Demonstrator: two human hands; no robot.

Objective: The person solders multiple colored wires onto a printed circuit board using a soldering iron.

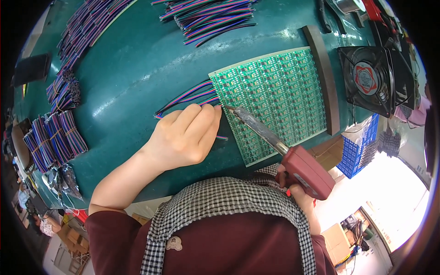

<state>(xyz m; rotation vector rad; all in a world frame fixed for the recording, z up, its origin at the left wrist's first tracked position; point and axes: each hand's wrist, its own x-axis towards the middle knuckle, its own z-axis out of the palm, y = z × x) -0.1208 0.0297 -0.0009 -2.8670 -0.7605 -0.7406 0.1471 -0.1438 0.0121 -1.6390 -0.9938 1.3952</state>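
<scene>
A large green circuit board panel (275, 98) of many small repeated boards lies at the middle right of the table. Along its left edge, several short multicoloured ribbon wires (185, 95) fan out to the left. My left hand (185, 135) is closed in a pinch at that edge, on the end of a ribbon wire; the fingertips are mostly hidden behind the knuckles. My right hand (300, 195), partly hidden, is wrapped round the grip of a dark red soldering gun (308, 172). The gun's tip reaches the board's left edge, close beside my left fingertips.
A dark bar (322, 80) lies along the board's right side, beside a black fan (366, 82). Loose ribbon wires (211, 18) lie at the back; bundled ones (55, 140) sit left. A solder spool (349, 5) stands back right, a blue crate (360, 146) beyond the table.
</scene>
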